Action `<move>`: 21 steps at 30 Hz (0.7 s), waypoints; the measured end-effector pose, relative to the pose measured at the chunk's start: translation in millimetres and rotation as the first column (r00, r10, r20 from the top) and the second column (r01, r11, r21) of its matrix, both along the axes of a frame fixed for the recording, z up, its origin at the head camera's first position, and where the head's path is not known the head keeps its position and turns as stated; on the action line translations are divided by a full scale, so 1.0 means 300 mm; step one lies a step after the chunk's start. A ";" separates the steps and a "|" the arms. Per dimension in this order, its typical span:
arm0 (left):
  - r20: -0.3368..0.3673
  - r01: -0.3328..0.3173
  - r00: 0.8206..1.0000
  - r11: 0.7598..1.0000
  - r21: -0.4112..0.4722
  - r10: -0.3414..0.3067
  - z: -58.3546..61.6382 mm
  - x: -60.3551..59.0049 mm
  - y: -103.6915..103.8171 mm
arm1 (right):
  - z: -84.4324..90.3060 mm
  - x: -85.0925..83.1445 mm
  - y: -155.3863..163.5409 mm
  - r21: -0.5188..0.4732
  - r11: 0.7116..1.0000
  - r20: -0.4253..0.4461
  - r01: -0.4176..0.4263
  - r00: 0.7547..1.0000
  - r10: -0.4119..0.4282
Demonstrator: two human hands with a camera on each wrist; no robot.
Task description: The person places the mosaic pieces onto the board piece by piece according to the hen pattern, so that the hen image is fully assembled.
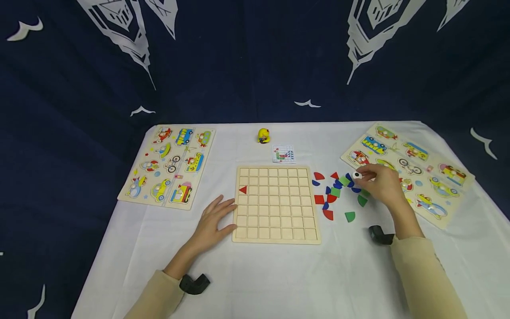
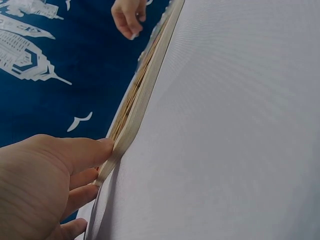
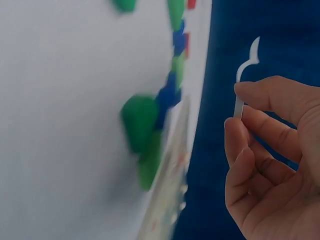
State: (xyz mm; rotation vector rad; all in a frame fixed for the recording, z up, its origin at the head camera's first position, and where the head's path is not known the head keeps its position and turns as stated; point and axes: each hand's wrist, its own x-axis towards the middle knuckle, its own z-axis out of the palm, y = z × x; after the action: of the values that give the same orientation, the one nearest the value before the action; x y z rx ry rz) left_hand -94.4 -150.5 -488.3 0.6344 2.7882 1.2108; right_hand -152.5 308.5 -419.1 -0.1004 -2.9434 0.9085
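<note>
In the head view my right hand [image 1: 380, 181] pinches a small white disc [image 1: 357, 175] with a black dot, above the loose pieces. The right wrist view shows the disc [image 3: 238, 109] edge-on between thumb and finger. My left hand [image 1: 213, 223] lies at the left side of a wooden grid board [image 1: 275, 244], its thumb and fingertips touching the edge. A red triangle [image 1: 243, 190] sits in a cell of the board's left column. Right of the board lie several red, blue and green pieces, among them a red square [image 1: 319, 200] and a green quarter circle [image 1: 349, 216].
Behind the grid board lie a small pattern card [image 1: 283, 154] and a yellow toy duck [image 1: 263, 135]. A vehicle picture puzzle [image 1: 157, 177] lies at the left, and another picture puzzle [image 1: 400, 155] lies angled at the right, partly under my right hand in view. A dark blue curtain [image 1: 255, 66] hangs behind.
</note>
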 end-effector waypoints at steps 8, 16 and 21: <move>0.000 0.000 1.000 1.000 -0.015 0.000 -0.003 -0.003 -0.001 | 0.026 -0.020 -0.126 0.020 0.983 -0.124 -0.181 0.975 0.182; -0.002 0.003 1.000 1.000 -0.006 -0.003 -0.009 -0.008 -0.003 | 0.040 -0.065 -0.328 -0.006 0.935 -0.174 -0.355 0.921 0.349; -0.023 0.003 1.000 1.000 -0.004 -0.003 -0.010 -0.007 -0.004 | 0.048 -0.079 -0.447 -0.038 0.888 -0.183 -0.458 0.877 0.444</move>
State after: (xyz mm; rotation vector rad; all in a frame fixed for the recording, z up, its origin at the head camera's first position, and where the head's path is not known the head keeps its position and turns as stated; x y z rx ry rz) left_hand -96.7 -151.7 -491.2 0.6560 2.8068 1.2051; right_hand -176.1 174.5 -404.7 0.6579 -2.8106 1.0211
